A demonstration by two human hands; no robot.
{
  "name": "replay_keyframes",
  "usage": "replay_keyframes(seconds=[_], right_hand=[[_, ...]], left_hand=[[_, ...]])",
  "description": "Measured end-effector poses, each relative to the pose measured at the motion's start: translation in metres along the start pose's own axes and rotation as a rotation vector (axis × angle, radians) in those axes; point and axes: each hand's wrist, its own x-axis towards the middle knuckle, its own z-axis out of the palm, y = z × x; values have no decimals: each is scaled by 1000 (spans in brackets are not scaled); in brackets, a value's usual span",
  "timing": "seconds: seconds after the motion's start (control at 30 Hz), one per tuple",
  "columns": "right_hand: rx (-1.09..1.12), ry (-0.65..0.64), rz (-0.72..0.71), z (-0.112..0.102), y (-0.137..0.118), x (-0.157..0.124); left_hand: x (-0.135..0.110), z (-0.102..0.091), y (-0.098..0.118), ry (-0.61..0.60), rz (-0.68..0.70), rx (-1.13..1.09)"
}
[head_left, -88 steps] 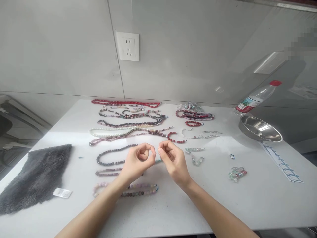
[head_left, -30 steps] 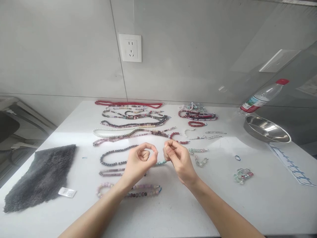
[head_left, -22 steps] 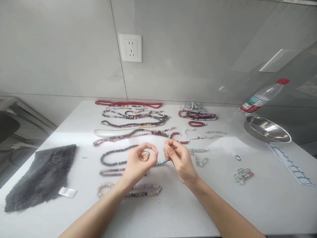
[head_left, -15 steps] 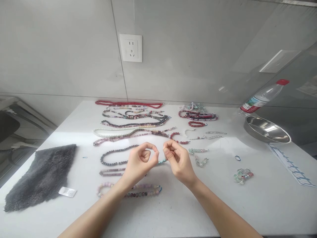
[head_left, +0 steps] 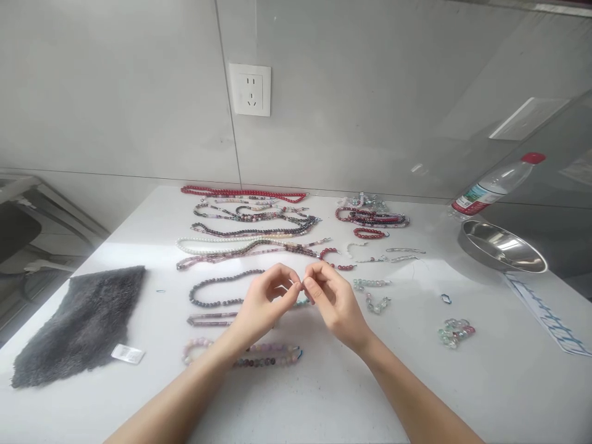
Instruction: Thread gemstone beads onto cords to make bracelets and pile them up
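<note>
The gap between the two hands has closed: half a second ago the left hand (head_left: 266, 302) and the right hand (head_left: 335, 302) stand apart at the fingertips, and now the tips meet or all but meet. The left thumb and forefinger, bowed in a rounder ring earlier, form a flatter, lower loop. The right thumb, laid over the curled fingers a second ago, now points toward the left fingertips. Fewer turquoise beads (head_left: 303, 303) show below the hands than a second ago. Compared with the first picture, the head view has swung left, bringing in the whole dark grey cloth (head_left: 81, 327), while the sheet with blue strokes (head_left: 541, 311) now runs out at the right edge
</note>
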Motion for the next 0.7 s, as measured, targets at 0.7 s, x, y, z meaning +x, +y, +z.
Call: replay_keyframes(seconds=[0.7], right_hand=[[-58, 29, 50, 1, 10, 1]], left_hand=[[2, -3, -1, 66, -73, 34]])
